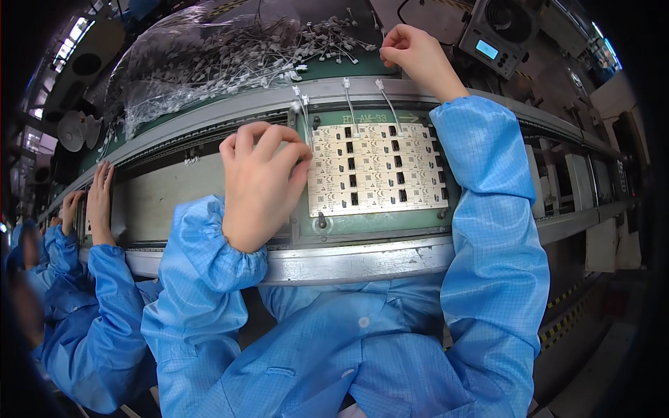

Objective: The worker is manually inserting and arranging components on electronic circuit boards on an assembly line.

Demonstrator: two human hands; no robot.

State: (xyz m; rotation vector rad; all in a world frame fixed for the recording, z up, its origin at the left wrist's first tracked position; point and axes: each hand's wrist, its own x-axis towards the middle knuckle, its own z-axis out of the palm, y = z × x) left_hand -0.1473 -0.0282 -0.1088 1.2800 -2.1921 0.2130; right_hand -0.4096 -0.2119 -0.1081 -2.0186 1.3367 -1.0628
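A panel of pale circuit boards [377,171], printed with dark marks and fitted with black parts, lies in a green carrier [376,226] in front of me. My left hand [259,182] is at the panel's left edge, its fingers curled closed against a thin white cable [306,118]; the fingertips partly hide it. Two more cables, one left of centre [350,104] and one on the right [389,104], run from the top row over the far rail. My right hand [417,57] is raised beyond that rail, fingertips pinched; anything between them is too small to make out.
Beyond the far rail [209,106] lies a pile of white connector cables [279,52], partly in a clear plastic bag [150,76]. A boxy device with a lit display [487,49] stands at the far right. At left, a co-worker's hand [101,202] rests near the conveyor.
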